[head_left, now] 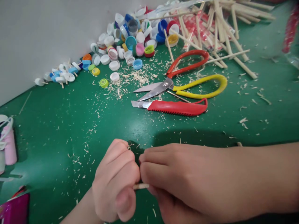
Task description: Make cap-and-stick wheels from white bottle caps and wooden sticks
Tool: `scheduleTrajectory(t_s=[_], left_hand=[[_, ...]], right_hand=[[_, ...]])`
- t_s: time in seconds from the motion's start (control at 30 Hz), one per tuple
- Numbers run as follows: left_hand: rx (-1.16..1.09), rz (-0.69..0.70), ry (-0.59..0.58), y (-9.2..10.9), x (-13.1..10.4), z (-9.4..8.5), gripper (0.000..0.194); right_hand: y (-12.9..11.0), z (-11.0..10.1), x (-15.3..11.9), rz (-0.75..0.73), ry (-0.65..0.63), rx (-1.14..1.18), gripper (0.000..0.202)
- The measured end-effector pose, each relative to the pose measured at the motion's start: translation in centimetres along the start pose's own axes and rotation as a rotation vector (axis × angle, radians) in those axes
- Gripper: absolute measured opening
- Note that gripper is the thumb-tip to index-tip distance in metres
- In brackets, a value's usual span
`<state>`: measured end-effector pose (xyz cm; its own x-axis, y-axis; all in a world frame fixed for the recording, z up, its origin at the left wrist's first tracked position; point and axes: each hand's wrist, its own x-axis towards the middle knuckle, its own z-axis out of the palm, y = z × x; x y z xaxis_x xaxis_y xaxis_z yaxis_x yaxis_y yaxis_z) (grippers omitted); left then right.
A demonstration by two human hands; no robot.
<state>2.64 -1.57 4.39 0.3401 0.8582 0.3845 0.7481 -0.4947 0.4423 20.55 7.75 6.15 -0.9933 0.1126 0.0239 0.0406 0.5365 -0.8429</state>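
Note:
A short piece of pale wooden stick (pixel 141 186) shows between my two hands, low in the middle of the view. My left hand (pixel 116 183) is closed round its left end. The fingers of my right hand (pixel 173 174) are bent and pressed together at its right end. The knuckles of both hands nearly touch. Beyond them lie a red-handled cutter (pixel 177 107), its blade pointing left, and scissors (pixel 167 84) with one orange and one yellow handle, their blades slightly apart.
Wood shavings (pixel 140 76) are scattered over the green table (pixel 58 124). Many bottle caps (pixel 140 49) lie at the back, some with sticks through them at the left. Wooden sticks (pixel 243 63) are piled at the back right. A pink object (pixel 10 146) and purple packet (pixel 17 210) sit left.

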Motion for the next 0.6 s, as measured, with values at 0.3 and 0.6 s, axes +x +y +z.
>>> scheduleTrajectory(t_s=[0.3,0.6], left_hand=[[-0.155,-0.061,0.231,-0.8,-0.7,1.7,0.049],[-0.21,-0.247,0.272,-0.3,-0.7,1.8,0.042]], right_hand=[[-0.3,-0.2,-0.4,0.074,0.041,0.002,0.032],[0.4,-0.3,-0.7,0.082,0.082,0.058,0.025]])
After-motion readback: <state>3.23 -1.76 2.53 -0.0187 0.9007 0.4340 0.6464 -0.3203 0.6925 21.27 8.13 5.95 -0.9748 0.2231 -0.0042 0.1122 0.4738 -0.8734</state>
